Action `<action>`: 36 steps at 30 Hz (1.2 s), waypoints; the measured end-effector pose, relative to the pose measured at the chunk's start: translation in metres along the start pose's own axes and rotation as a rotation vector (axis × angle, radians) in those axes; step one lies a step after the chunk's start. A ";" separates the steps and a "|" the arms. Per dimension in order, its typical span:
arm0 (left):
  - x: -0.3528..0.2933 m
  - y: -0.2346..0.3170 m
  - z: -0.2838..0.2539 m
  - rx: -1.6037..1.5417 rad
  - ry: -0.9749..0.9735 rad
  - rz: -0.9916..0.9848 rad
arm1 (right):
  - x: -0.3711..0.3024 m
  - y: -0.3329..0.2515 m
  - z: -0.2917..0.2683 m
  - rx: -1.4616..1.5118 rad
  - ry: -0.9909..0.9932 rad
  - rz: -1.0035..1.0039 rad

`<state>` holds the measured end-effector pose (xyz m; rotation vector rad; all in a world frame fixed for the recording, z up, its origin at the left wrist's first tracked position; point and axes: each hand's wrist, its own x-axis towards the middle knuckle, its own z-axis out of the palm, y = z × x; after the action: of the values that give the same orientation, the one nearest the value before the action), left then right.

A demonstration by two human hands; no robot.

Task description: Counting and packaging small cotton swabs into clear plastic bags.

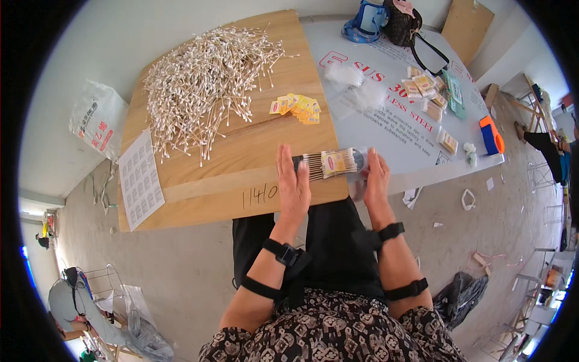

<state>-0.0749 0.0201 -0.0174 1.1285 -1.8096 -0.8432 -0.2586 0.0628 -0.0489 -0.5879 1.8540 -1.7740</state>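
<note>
Between my two hands, at the table's front edge, lies a flat pack of cotton swabs [312,168] with a yellow printed card [338,162] on top. Dark patches show at both ends of the pack; I cannot tell what they are. My left hand [294,187] stands at the pack's left end, its fingers straight and flat. At the opposite end is my right hand [377,179], fingers also stretched out, beside or touching the pack. Further back on the wooden board [229,142] spreads a big heap of loose cotton swabs [199,84]. Several small yellow cards [298,107] lie fanned out near it.
A printed label sheet [142,181] lies at the board's left edge. On the grey sheet to the right are clear plastic bags [365,93], several finished-looking swab packs [425,87], an orange and blue tape dispenser [491,136] and a black handbag [404,24].
</note>
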 end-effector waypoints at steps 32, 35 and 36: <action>0.079 -0.100 -0.155 0.767 0.205 -0.374 | -0.041 -0.047 0.029 -0.346 0.055 -0.433; 0.068 -0.089 -0.133 0.779 0.074 -0.263 | -0.060 -0.060 0.060 -0.350 -0.118 -0.629; 0.059 -0.082 -0.128 0.748 0.057 -0.219 | -0.066 -0.061 0.070 -0.366 -0.242 -0.696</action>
<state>0.0547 -0.0792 -0.0142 1.8183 -2.0331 -0.2207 -0.1657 0.0460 0.0148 -1.6729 1.9403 -1.6313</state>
